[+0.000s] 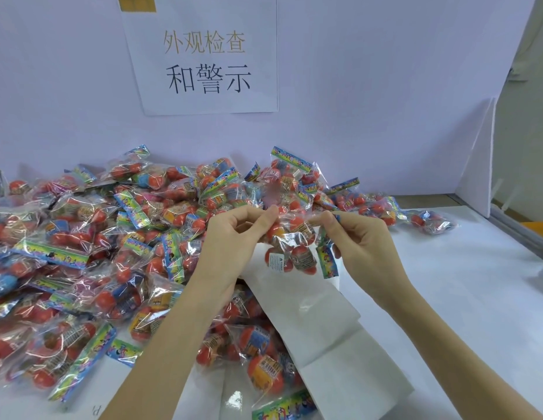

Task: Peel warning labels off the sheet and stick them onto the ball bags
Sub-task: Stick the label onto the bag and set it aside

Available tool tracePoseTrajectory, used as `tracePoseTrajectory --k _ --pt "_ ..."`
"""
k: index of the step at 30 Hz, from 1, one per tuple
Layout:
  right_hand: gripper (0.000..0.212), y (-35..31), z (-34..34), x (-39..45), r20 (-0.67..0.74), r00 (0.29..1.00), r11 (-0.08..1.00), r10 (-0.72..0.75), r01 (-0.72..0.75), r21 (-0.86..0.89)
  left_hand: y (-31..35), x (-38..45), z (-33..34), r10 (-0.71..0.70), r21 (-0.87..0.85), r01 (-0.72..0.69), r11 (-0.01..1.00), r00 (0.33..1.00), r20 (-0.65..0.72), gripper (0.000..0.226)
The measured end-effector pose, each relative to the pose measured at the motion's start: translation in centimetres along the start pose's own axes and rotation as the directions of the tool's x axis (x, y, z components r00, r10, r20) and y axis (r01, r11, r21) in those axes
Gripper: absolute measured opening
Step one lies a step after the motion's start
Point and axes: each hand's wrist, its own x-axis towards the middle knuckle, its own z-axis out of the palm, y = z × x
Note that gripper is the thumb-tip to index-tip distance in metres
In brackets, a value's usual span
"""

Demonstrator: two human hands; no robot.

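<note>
Both grips are closed on one ball bag (297, 237), held up between them above the white bench (464, 298): the left hand (234, 237) pinches its clear film at the upper left edge between thumb and fingers, and the right hand (361, 241) pinches the upper right edge, beside the bag's bright printed header strip (327, 262), which hangs down on the right side. The bag is clear, crinkled plastic holding several orange-red balls; the exact number inside cannot be told. Its long axis runs roughly left to right between the two hands, with the header end toward the right hand. One small white warning label (276, 262) with black print is stuck on the lower left part of the bag. Behind and to the left lies a large heap of ball bags (82, 253) of the same kind, too many to count, spreading across the bench to the white back wall. Beneath the hands white paper sheets (318, 328) lie on the bench, partly over the heap. One paper sign (203, 56) with printed characters hangs on the wall
</note>
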Motion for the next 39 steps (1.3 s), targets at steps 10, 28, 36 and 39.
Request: tracePoseTrajectory --k 10,28,36,39 --pt "0.034 0.1 1.0 -0.4 0.296 0.935 0.969 0.196 -0.231 0.090 -1.0 0.3 0.2 -0.012 -0.035 0.002 0.999 0.959 -0.284 0.032" --pt "0.045 -0.3 0.1 0.1 0.213 0.927 0.806 0.310 -0.375 0.458 -0.8 -0.3 0.8 0.300 0.169 -0.290 0.942 0.954 -0.031 0.032" --pt "0.026 -0.1 0.6 -0.4 0.123 0.954 0.899 0.275 -0.300 0.318 -0.9 -0.7 1.3 0.521 0.297 -0.543 0.786 0.839 0.156 0.015" --pt "0.023 0.0 0.4 -0.2 0.097 0.951 0.903 0.293 -0.309 0.300 -0.8 -0.2 1.0 0.343 0.292 -0.331 0.897 0.939 0.012 0.039"
